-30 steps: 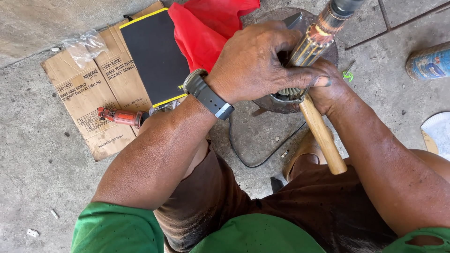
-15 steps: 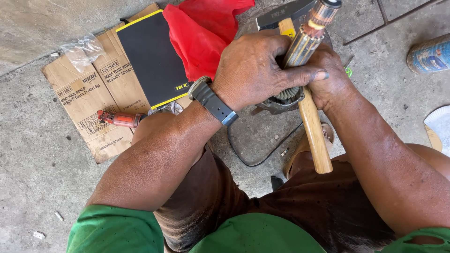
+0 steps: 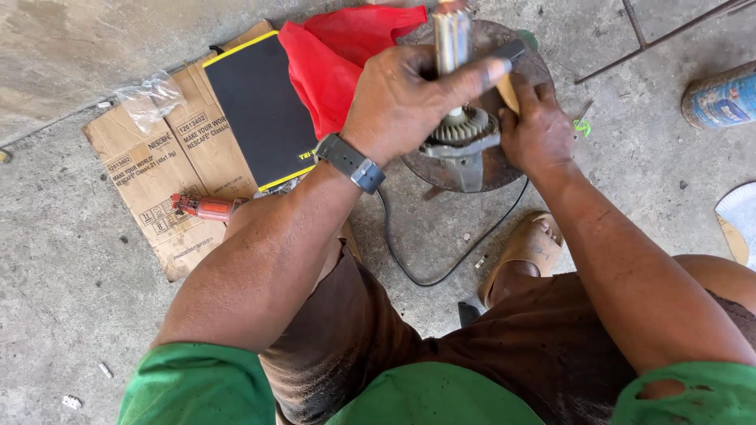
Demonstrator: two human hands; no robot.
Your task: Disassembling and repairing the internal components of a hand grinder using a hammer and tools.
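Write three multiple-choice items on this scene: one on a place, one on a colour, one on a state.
1. Where does the black pad with the yellow edge lie?
A. on flattened cardboard
B. on the metal disc
C. on the person's lap

2. What colour is the bag beside it?
A. blue
B. red
C. white

3. How is the left hand?
A. open, flat on the ground
B. closed around a metal shaft
C. resting on a knee

Key: 1 A, the black pad rests on the cardboard. 2 B, the bag is red. 3 B, the left hand grips the shaft above its toothed gear.
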